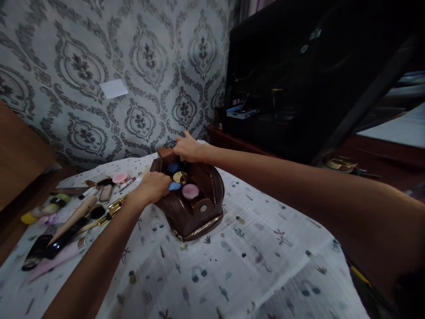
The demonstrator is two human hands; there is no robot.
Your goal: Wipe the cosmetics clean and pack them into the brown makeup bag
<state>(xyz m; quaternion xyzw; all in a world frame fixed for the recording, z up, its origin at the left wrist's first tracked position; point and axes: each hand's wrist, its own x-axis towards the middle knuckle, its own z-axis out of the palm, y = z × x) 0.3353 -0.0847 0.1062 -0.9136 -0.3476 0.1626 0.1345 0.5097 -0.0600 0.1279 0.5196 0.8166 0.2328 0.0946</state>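
Observation:
A brown leather bag (192, 228) stands unzipped and wide open on the cloth. Inside it lie a gold round case (180, 177), a pink round item (190, 192), a light blue piece (174, 186) and a dark blue round item (173, 168). My left hand (154, 186) is closed over the bag's left rim, its fingertips close to the light blue piece. At the far rim, my right hand (189, 148) grips the bag beside a lighter brown strap (167, 155), with one finger raised; its other fingers are partly hidden.
Left of the bag lie several cosmetics, including a pink tube (61, 259), a black-capped bottle (40, 252), gold tubes (116, 204) and a pink round container (120, 177). A patterned white cloth (239, 266) covers the surface. A large black screen (292, 79) stands right; a brown box (23, 155) left.

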